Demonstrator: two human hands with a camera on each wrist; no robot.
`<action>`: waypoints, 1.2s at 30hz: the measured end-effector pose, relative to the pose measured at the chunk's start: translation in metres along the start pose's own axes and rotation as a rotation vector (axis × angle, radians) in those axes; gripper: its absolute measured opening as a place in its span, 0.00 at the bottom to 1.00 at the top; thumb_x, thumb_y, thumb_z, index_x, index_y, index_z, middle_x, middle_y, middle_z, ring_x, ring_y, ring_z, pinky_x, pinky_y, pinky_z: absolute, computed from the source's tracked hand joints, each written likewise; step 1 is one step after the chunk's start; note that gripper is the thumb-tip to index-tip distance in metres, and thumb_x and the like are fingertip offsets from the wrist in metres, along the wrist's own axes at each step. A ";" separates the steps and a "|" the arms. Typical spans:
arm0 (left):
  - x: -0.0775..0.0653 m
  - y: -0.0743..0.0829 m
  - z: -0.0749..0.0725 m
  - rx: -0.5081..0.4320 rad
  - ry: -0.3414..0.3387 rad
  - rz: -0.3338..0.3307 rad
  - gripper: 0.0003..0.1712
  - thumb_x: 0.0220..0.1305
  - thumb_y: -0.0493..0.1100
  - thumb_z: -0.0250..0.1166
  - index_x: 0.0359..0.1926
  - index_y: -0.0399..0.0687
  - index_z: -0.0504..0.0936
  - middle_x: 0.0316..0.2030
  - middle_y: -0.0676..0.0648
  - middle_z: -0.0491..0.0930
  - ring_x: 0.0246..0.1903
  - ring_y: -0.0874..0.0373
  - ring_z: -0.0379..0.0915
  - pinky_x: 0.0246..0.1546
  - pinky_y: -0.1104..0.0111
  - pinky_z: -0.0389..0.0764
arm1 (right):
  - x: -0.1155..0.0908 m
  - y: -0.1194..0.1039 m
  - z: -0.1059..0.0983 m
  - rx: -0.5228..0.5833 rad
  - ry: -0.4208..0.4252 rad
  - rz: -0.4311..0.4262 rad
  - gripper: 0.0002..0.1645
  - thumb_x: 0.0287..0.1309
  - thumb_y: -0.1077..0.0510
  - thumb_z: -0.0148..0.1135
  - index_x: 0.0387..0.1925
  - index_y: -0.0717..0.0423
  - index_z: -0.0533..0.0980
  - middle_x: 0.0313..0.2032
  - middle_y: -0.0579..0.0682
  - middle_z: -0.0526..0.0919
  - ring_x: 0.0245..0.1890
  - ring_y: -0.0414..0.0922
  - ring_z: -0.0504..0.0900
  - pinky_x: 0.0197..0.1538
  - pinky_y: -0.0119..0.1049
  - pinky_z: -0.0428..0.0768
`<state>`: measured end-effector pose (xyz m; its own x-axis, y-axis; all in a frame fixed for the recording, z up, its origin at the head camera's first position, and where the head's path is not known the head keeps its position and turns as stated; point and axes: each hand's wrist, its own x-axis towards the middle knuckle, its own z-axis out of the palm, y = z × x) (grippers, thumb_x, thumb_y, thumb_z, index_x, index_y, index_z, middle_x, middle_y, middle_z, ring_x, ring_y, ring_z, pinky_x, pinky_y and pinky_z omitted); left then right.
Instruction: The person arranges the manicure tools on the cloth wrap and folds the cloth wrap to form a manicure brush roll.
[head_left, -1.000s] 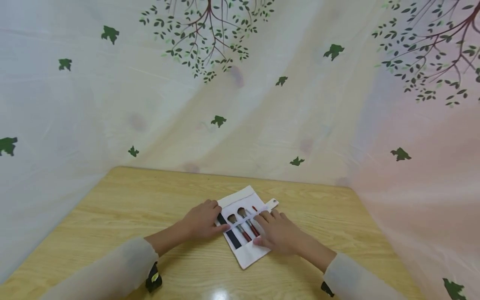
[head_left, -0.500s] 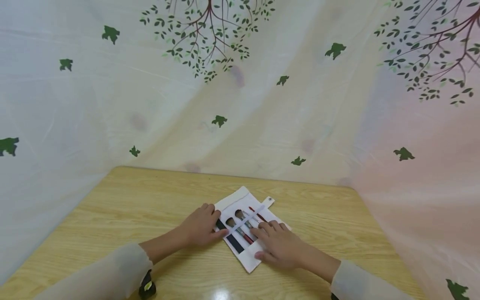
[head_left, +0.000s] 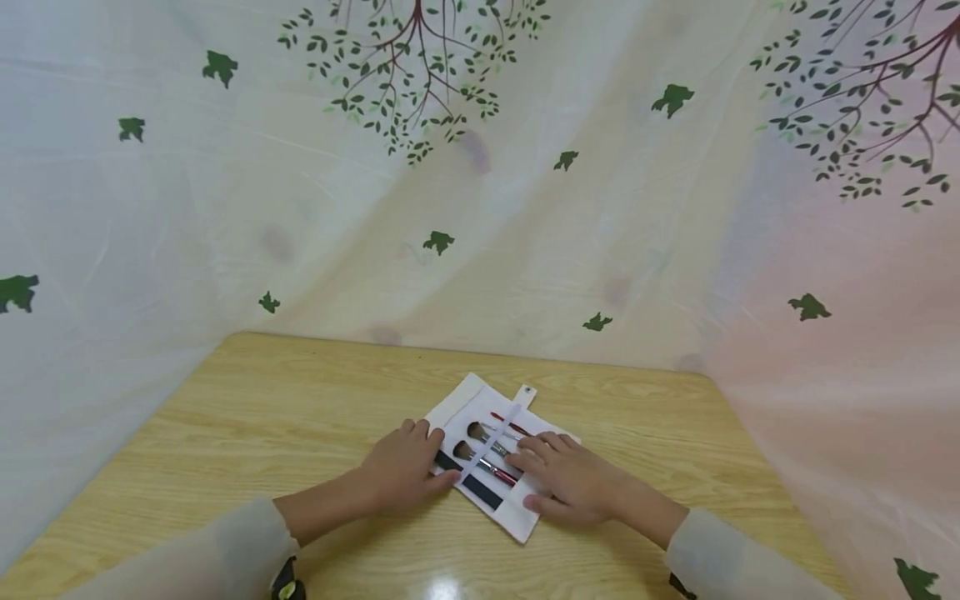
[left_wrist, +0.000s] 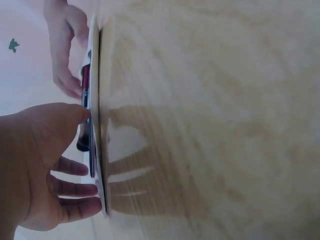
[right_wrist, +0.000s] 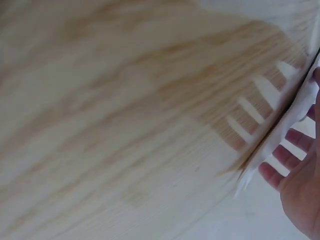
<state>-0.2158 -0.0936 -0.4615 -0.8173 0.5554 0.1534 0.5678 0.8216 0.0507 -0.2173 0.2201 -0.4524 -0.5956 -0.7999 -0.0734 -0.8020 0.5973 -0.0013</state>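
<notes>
A white fabric brush case [head_left: 522, 518] lies unfolded and slanted on the table. Two makeup brushes [head_left: 477, 431] with dark bristles and a thin red-tipped brush [head_left: 508, 422] sit under its pale strap, beside a black flat item [head_left: 482, 492]. My left hand [head_left: 400, 472] rests on the case's left edge, thumb by the black item. In the left wrist view, its spread fingertips [left_wrist: 82, 209] touch the case near the tabletop. Over the right part of the case lies my right hand [head_left: 577, 483], fingers extended, partly hiding the brush handles.
The wood-grain table [head_left: 300, 400] extends around the case. Behind it and at both sides hangs a pale cloth [head_left: 360, 208] printed with leaves and branches. A snap tab [head_left: 528, 391] sticks out from the case's far edge.
The case has turned counterclockwise on the table: its snap tab has swung left and its near corner right. Both hands have stayed on it, the right one shifting slightly right.
</notes>
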 end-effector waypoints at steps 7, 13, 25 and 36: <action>0.018 -0.027 0.003 -0.037 -0.095 0.168 0.41 0.71 0.73 0.51 0.68 0.49 0.73 0.63 0.46 0.73 0.62 0.51 0.67 0.63 0.55 0.71 | 0.002 -0.026 0.004 -0.060 0.023 -0.013 0.49 0.67 0.20 0.37 0.79 0.38 0.55 0.73 0.51 0.64 0.71 0.55 0.62 0.66 0.59 0.66; 0.022 -0.042 0.004 -0.115 -0.203 0.254 0.43 0.72 0.74 0.47 0.75 0.54 0.67 0.76 0.45 0.61 0.76 0.47 0.53 0.73 0.52 0.59 | 0.003 -0.041 0.005 -0.121 0.078 -0.069 0.45 0.71 0.23 0.37 0.78 0.41 0.59 0.71 0.51 0.66 0.68 0.56 0.66 0.61 0.56 0.71; -0.004 -0.022 -0.001 -0.102 -0.253 0.212 0.48 0.72 0.76 0.45 0.80 0.53 0.57 0.79 0.41 0.52 0.78 0.42 0.48 0.74 0.50 0.57 | -0.014 -0.025 0.004 -0.067 0.052 -0.093 0.35 0.76 0.37 0.44 0.78 0.41 0.59 0.76 0.56 0.62 0.75 0.58 0.59 0.68 0.62 0.65; -0.025 0.009 -0.008 -0.112 -0.246 0.112 0.39 0.76 0.65 0.51 0.77 0.48 0.64 0.76 0.35 0.57 0.75 0.37 0.54 0.71 0.49 0.62 | -0.023 -0.002 0.007 -0.083 0.024 -0.123 0.35 0.75 0.46 0.46 0.80 0.40 0.57 0.79 0.52 0.57 0.78 0.58 0.52 0.73 0.62 0.57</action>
<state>-0.1896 -0.1009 -0.4565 -0.7405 0.6674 -0.0791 0.6516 0.7418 0.1582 -0.2021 0.2374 -0.4577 -0.4924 -0.8687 -0.0537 -0.8695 0.4883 0.0740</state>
